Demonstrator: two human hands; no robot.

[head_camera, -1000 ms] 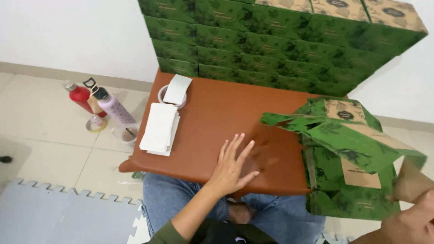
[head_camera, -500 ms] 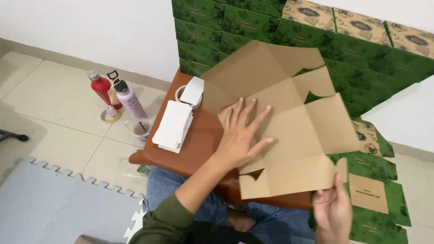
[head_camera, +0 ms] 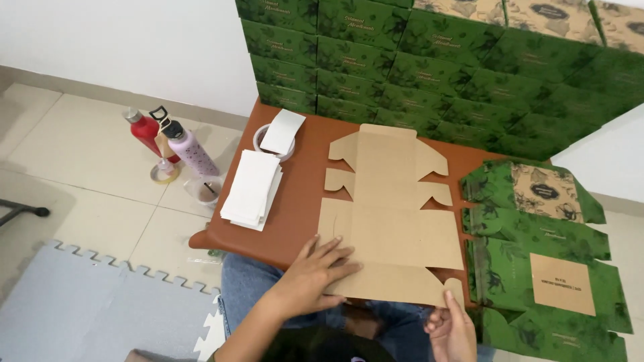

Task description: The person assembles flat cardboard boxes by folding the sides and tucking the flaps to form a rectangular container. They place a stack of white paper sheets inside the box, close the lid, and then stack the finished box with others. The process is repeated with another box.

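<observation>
A flat, unfolded cardboard box blank [head_camera: 392,214] lies plain brown side up on the brown table [head_camera: 302,194]. My left hand [head_camera: 315,271] presses flat on its near left corner, fingers spread. My right hand [head_camera: 453,328] pinches the blank's near right flap at the table's front edge. A stack of green printed flat blanks [head_camera: 543,261] lies to the right of it, partly overhanging the table.
A stack of white sheets [head_camera: 253,188] and a tape roll under a white card [head_camera: 275,137] sit on the table's left. Folded green boxes [head_camera: 436,60] are stacked along the wall behind. Two bottles [head_camera: 181,144] stand on the tile floor; a grey foam mat [head_camera: 100,308] lies below.
The blank, held tilted up in the air before, now lies flat on the table. My left hand slid to its near left corner; my right hand holds the near flap.
</observation>
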